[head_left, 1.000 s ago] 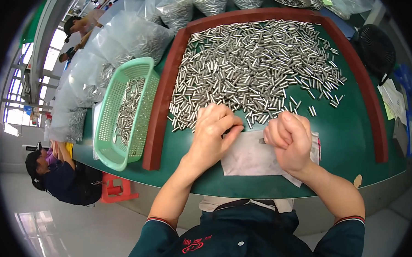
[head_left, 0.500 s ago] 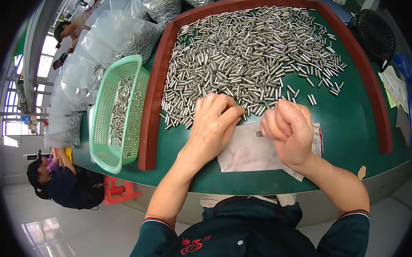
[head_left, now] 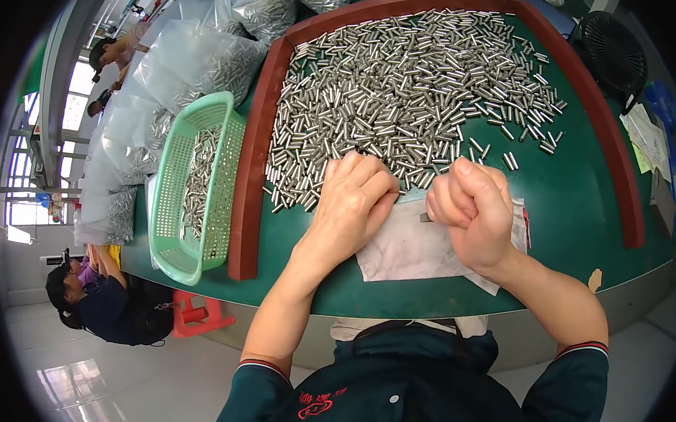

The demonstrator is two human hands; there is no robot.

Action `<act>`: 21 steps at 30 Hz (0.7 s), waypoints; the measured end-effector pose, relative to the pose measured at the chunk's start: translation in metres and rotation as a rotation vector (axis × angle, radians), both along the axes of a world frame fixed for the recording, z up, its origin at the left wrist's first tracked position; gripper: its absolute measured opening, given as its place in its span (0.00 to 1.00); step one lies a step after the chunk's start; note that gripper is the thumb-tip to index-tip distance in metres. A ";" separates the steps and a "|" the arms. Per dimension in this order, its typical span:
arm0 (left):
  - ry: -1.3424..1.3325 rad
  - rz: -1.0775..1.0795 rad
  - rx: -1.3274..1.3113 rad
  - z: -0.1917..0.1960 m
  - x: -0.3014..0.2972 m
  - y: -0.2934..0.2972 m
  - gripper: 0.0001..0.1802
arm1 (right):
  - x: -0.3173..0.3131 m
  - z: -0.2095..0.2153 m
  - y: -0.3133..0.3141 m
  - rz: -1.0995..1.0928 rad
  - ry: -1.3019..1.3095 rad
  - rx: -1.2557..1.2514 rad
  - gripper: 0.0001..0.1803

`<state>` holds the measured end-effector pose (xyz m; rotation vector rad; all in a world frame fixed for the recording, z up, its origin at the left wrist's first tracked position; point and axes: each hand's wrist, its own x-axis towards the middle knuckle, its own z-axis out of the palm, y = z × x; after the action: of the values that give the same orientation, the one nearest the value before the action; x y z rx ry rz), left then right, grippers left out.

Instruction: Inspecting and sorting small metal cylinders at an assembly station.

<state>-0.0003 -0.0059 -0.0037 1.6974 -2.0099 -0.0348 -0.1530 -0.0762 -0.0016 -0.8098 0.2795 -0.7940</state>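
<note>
A wide heap of short, shiny metal pins lies on the green tabletop. My left hand rests at the heap's near edge, its fingers curled down and the thumb drawn against the index finger. Whatever is in that pinch is hidden. To its right, my right hand is closed with the thumb on top, above a pale, stained cloth. A small grey piece shows beside its curled fingers; whether it is held or lies on the cloth, I cannot tell.
A dark red frame borders the heap on the left, back and right. Left of it stands a green perforated basket with more pins. Clear plastic bags of pins line the far left. A black fan and papers sit at right.
The fingers of my left hand have drawn closer together, closing the gap between thumb and index finger. My right hand stays closed in nearly the same place.
</note>
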 end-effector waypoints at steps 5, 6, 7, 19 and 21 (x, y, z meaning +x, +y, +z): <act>-0.014 0.025 -0.021 0.003 0.004 0.006 0.08 | 0.002 0.002 0.002 0.019 -0.012 -0.012 0.22; -0.030 0.041 -0.061 0.009 0.006 0.013 0.08 | 0.002 0.003 0.003 0.024 -0.010 -0.013 0.23; -0.048 0.060 -0.101 0.017 0.007 0.025 0.08 | 0.004 0.003 0.004 0.039 -0.013 -0.017 0.23; -0.020 1.021 0.404 -0.010 0.019 0.301 0.04 | 0.003 0.004 0.002 0.012 -0.010 -0.009 0.24; -0.454 1.006 0.723 -0.036 0.019 0.358 0.10 | 0.005 0.002 0.002 0.007 -0.023 -0.018 0.24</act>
<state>0.0183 0.3520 -0.0400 3.2486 -1.1977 -0.0304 -0.1481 -0.0747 0.0000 -0.8177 0.2495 -0.7991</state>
